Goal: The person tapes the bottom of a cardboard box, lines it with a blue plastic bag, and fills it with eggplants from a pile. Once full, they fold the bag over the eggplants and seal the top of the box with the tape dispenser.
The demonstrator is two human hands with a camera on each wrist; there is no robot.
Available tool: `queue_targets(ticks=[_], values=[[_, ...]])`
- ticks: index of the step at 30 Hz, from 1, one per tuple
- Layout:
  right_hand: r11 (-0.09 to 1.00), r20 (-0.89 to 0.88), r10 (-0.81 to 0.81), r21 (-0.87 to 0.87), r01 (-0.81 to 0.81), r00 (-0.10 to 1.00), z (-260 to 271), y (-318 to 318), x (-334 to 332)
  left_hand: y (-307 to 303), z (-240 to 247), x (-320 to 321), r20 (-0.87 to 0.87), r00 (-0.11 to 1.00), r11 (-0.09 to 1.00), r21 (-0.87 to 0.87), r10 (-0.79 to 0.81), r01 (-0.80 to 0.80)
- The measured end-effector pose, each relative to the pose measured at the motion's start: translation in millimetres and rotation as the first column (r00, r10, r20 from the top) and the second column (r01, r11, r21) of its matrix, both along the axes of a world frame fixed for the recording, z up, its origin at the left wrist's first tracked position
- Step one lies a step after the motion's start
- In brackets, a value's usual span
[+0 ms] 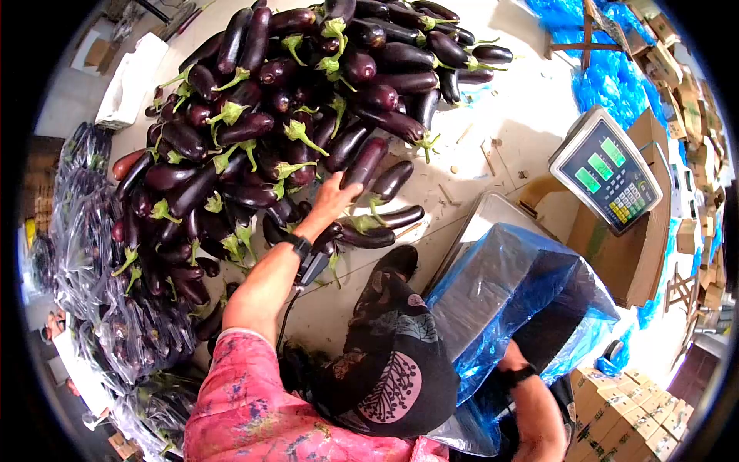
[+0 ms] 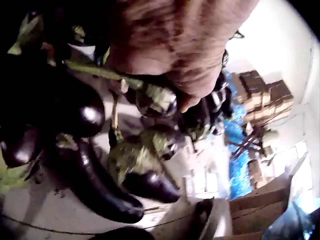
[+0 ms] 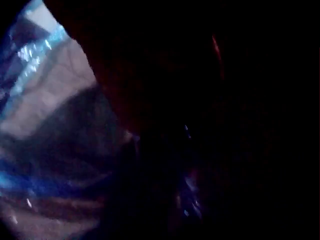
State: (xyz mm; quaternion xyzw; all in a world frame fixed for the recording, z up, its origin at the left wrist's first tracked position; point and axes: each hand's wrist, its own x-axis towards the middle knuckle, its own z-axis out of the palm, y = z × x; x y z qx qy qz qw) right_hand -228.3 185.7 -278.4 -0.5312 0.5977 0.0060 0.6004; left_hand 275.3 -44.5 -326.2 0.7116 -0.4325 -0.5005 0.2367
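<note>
My left hand (image 1: 336,198) grips a dark purple eggplant (image 1: 366,162) at the near right edge of a large eggplant pile (image 1: 254,123). In the left wrist view, the back of the left hand (image 2: 170,45) covers most of it, and a green eggplant cap (image 2: 155,97) shows just below. Loose eggplants lie close by, among them a long one (image 2: 95,185). My right hand (image 1: 512,358) reaches into a blue plastic bag (image 1: 493,269) that lines a box-shaped container; its fingers are hidden there. The right wrist view is mostly dark, with bag film (image 3: 35,65) at the left.
A digital scale display (image 1: 608,169) stands to the right of the bag, beside an open cardboard box (image 1: 643,254). Bagged eggplants (image 1: 115,254) line the left side. Stacked cartons (image 1: 631,408) sit at lower right, and blue plastic (image 1: 608,77) lies at the back right.
</note>
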Motion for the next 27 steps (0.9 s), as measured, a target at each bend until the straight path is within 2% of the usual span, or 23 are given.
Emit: queue_targets(ticks=[1, 2, 3, 5, 6, 7, 8, 9, 10, 12, 13, 15, 16, 17, 18, 19, 20, 21, 22, 23, 24, 25, 27], values=[[0.996, -0.04, 0.087, -0.012, -0.088, 0.995, 8, -4, -2, 6, -7, 6, -0.205, 0.973, 0.987, -0.097, 0.103, -0.125], [0.958, -0.16, 0.27, -0.053, -0.282, 0.949, 16, -12, 0, 13, -33, 9, -0.399, 0.861, 0.93, -0.053, 0.314, -0.363], [0.88, -0.285, 0.432, -0.073, -0.469, 0.856, 35, -33, 6, 19, 33, 3, -0.631, 0.752, 0.978, 0.056, 0.189, -0.199], [0.627, -0.521, 0.653, -0.035, -0.778, 0.549, 87, -77, 19, 32, 73, 1, -0.756, 0.632, 0.984, 0.093, 0.171, -0.155], [0.684, -0.468, 0.613, -0.089, -0.724, 0.637, 115, -89, 23, 36, 86, -5, -0.782, 0.621, 0.995, -0.001, 0.064, -0.104], [0.736, -0.41, 0.567, -0.137, -0.663, 0.715, 151, -102, 28, 41, 122, -25, -0.74, 0.669, 0.989, -0.029, 0.076, -0.145], [0.997, -0.13, 0.048, -0.052, -0.055, 0.99, 205, -115, 66, 43, 138, -34, -0.739, 0.671, 0.993, -0.116, -0.061, -0.038], [0.977, 0.026, -0.204, -0.052, 0.205, 0.979, 224, -119, 78, 46, 152, -42, -0.724, 0.662, 0.977, -0.2, -0.195, 0.069], [0.948, 0.213, -0.31, -0.008, 0.319, 0.926, 238, -123, 80, 49, 172, -59, -0.668, 0.683, 0.949, -0.289, -0.294, 0.125], [0.857, 0.461, -0.359, -0.182, 0.483, 0.811, 247, -129, 113, 47, 207, -95, -0.47, 0.674, 0.803, -0.488, -0.571, 0.34], [0.81, 0.612, -0.35, -0.183, 0.557, 0.71, 236, -131, 121, 44, 215, -112, -0.316, 0.615, 0.663, -0.571, -0.722, 0.485], [0.596, 0.733, -0.551, 0.011, 0.803, 0.399, 242, -136, 148, 45, 219, -150, -0.217, 0.405, 0.403, -0.789, -0.888, 0.463], [0.593, 0.719, -0.572, 0.03, 0.805, 0.394, 236, -136, 124, 37, 223, -148, -0.363, 0.29, 0.463, -0.65, -0.886, 0.603], [0.586, 0.684, -0.573, -0.042, 0.809, 0.451, 242, -130, 112, 25, 195, -149, -0.148, 0.441, 0.369, -0.801, -0.885, 0.471], [0.547, 0.712, -0.589, 0.003, 0.837, 0.382, 249, -121, 101, 9, 178, -139, -0.023, 0.714, 0.439, -0.802, -0.699, 0.404], [0.505, 0.736, -0.602, 0.049, 0.862, 0.31, 258, -111, 93, -7, 159, -123, -0.152, 0.851, 0.737, -0.591, -0.502, 0.329], [0.497, 0.689, -0.635, 0.018, 0.868, 0.349, 275, -101, 90, -26, 148, -105, -0.206, 0.933, 0.892, -0.409, -0.296, 0.193], [0.492, 0.639, -0.665, -0.015, 0.871, 0.387, 291, -92, 89, -49, 95, -78, 0.213, 0.96, 0.873, -0.416, -0.18, 0.255], [0.522, 0.519, -0.709, -0.07, 0.85, 0.478, 299, -83, 89, -58, 77, -58, 0.476, 0.868, 0.911, -0.279, -0.143, 0.304], [0.555, 0.388, -0.737, -0.118, 0.823, 0.553, 303, -76, 89, -68, 21, -31, 0.58, 0.811, 0.892, -0.323, -0.078, 0.317], [0.528, 0.274, -0.805, -0.073, 0.846, 0.526, 298, -68, 91, -72, -7, -11, 0.641, 0.76, 0.917, -0.232, -0.107, 0.324], [0.613, 0.205, -0.779, 0.055, 0.788, 0.592, 292, -67, 84, -77, -21, -3, 0.696, 0.705, 0.936, -0.141, -0.139, 0.323], [0.566, 0.111, -0.823, 0.231, 0.791, 0.557, 259, -67, 86, -73, -32, -13, 0.843, 0.537, 0.911, -0.184, -0.048, 0.37]])
